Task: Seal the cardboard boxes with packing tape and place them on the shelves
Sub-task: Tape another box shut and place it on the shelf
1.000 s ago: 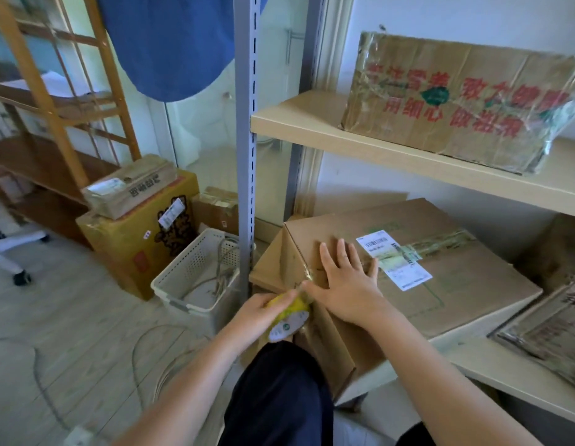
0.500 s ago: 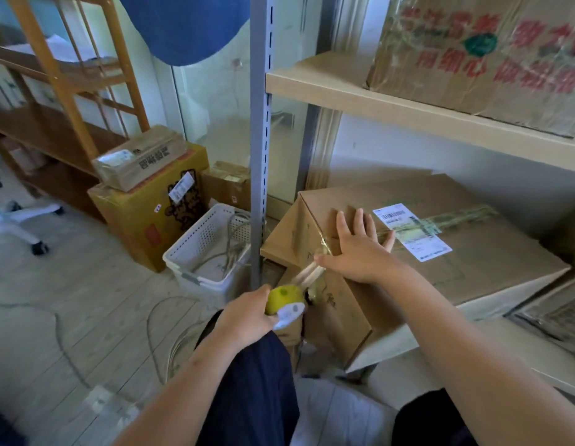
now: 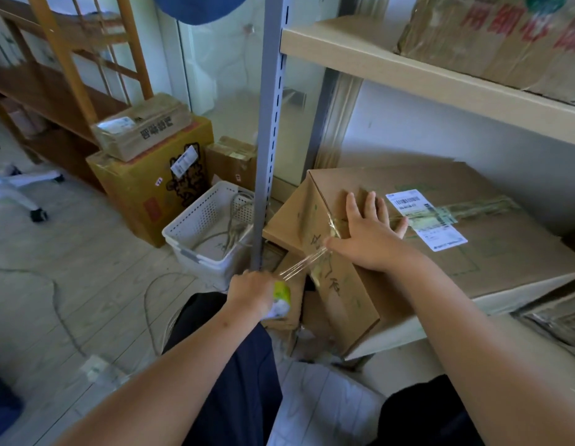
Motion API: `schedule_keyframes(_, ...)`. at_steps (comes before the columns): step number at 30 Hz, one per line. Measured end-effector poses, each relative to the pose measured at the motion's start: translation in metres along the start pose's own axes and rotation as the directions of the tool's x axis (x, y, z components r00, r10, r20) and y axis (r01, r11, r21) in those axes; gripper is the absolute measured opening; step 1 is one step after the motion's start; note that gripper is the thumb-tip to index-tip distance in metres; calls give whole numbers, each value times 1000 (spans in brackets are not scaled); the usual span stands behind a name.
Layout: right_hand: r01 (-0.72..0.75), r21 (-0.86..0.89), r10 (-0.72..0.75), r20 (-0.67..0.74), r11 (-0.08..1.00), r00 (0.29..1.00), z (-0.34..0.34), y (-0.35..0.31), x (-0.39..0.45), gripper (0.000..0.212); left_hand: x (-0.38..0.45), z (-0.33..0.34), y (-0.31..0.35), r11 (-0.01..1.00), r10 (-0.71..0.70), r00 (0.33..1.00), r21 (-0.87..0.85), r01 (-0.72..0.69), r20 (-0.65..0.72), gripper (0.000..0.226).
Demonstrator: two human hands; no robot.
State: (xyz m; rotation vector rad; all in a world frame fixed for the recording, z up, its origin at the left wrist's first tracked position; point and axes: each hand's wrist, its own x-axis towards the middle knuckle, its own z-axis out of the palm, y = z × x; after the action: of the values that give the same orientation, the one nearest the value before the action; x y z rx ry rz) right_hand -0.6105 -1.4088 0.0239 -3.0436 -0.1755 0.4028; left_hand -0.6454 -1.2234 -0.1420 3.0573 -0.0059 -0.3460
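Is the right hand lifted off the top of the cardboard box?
No, the right hand lies flat with straight fingers on top of the cardboard box, pressing the tape down.

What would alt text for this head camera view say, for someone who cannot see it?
A person's right hand presses flat on a large brown cardboard box on a low shelf, while the left hand grips a yellow tape roll, clear packing tape stretched between roll and box.

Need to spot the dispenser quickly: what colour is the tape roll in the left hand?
Yellow-green with a white side, seen in the head view: tape roll held by the left hand.
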Motion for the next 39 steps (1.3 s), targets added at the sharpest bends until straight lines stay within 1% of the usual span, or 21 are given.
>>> schedule_keyframes(3,1,-2,-1,-19,1000,1000,2,1,4,101,7,1,7,998,-51,998,-37,50,-22,32)
schedule_keyframes(6,-2,-4,2,-49,1000,999,5,1,5,99,17,7,30,994,-84,996,-68,84,6,39)
schedule_keyframes(8,0,-8,0,-53,1000,999,6,0,6,98,21,12,47,990,-107,994,-94,108,15,39)
schedule_keyframes(10,0,2,0,-59,1000,998,7,-1,5,97,23,15,64,974,-118,993,-192,119,17,34)
schedule_keyframes(13,1,4,-1,-89,1000,996,10,-1,5,98,25,20,83,920,-83,996,-385,67,-27,21)
schedule_keyframes(15,2,-2,-3,-107,1000,994,12,-1,5,103,25,19,89,879,-53,997,-476,21,-54,22)
schedule_keyframes(17,7,-10,-8,-118,1000,993,14,0,6,106,27,17,90,847,-4,999,-532,-15,-34,29)
schedule_keyframes(18,9,-2,-9,-123,1000,992,13,0,6,105,30,16,90,828,30,999,-560,-30,-9,31)
schedule_keyframes(20,2,20,0,-109,1000,994,9,2,6,99,30,12,90,813,53,998,-582,-23,36,27)
schedule_keyframes(21,-3,31,6,-89,1000,996,5,3,6,97,28,9,88,812,48,998,-583,-18,36,23)
schedule_keyframes(23,0,58,3,-52,998,999,-7,4,2,94,21,1,85,778,47,999,-627,-28,14,17)
schedule_keyframes(25,5,102,-3,-21,995,1000,-23,4,-4,92,13,-7,82,696,74,997,-715,-66,-20,17)
schedule_keyframes(26,17,136,-15,-16,991,1000,-33,4,-8,91,8,-13,80,648,60,997,-757,-83,-58,17)
schedule_keyframes(28,53,211,-50,-19,976,999,-58,2,-22,91,-3,-26,71,601,18,992,-791,-111,-126,14)
schedule_keyframes(29,78,247,-73,-26,966,997,-70,3,-30,90,-13,-37,67,607,8,988,-785,-126,-153,12)
schedule_keyframes(32,140,399,-136,-37,906,990,-101,2,-52,91,-43,-69,51,649,-31,971,-744,-162,-238,20)
schedule_keyframes(34,162,544,-171,-34,824,985,-118,2,-67,91,-67,-96,38,676,-78,946,-715,-181,-313,14)
schedule_keyframes(35,180,607,-188,-52,774,981,-126,3,-72,80,-78,-109,32,694,-90,931,-692,-197,-355,14)
schedule_keyframes(37,220,701,-217,-95,679,972,-142,5,-87,40,-99,-131,25,731,-91,915,-651,-206,-392,14)
schedule_keyframes(38,251,726,-242,-120,640,963,-148,6,-95,34,-110,-140,24,739,-93,916,-644,-199,-390,14)
schedule_keyframes(39,286,730,-265,-148,621,953,-151,8,-101,35,-121,-148,25,743,-102,917,-643,-188,-387,14)
